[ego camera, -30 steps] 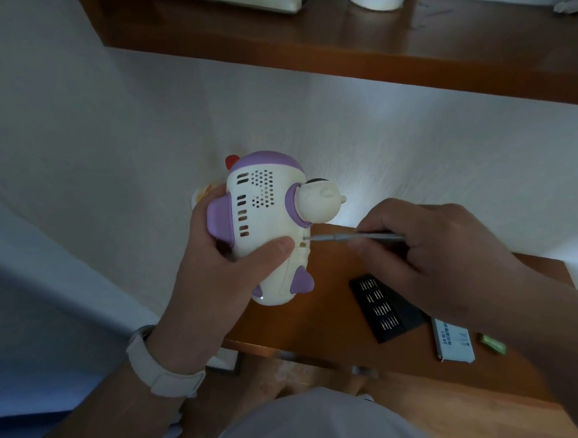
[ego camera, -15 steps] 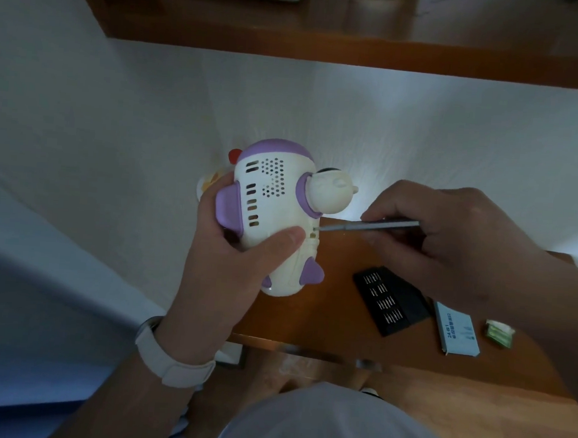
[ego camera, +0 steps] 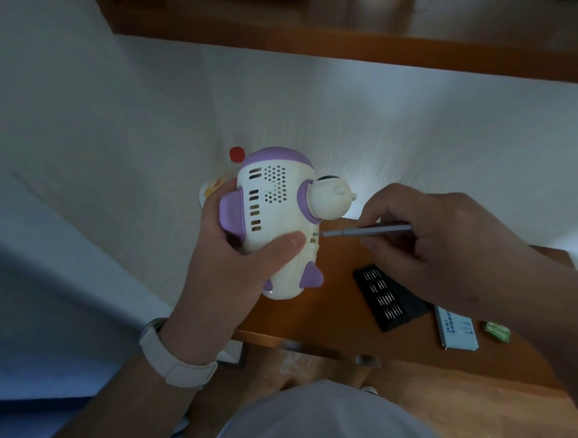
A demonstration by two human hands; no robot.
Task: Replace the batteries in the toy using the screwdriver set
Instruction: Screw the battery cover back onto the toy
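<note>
Head view: the left hand (ego camera: 229,266), a pale watch strap (ego camera: 175,358) on its wrist, curls round the white-and-purple toy (ego camera: 273,224), held in the air above the wooden table (ego camera: 336,311), thumb pressed on its back. The right hand (ego camera: 449,250) pinches a slim grey screwdriver (ego camera: 365,231), tip seemingly seated in a screw hole. Further right lie the black bit tray (ego camera: 388,299), its white case (ego camera: 457,330) and a green battery (ego camera: 497,332).

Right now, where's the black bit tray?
Head view, right of centre: the bit tray lies on the wooden table below the right hand, between the toy and the white box.
</note>
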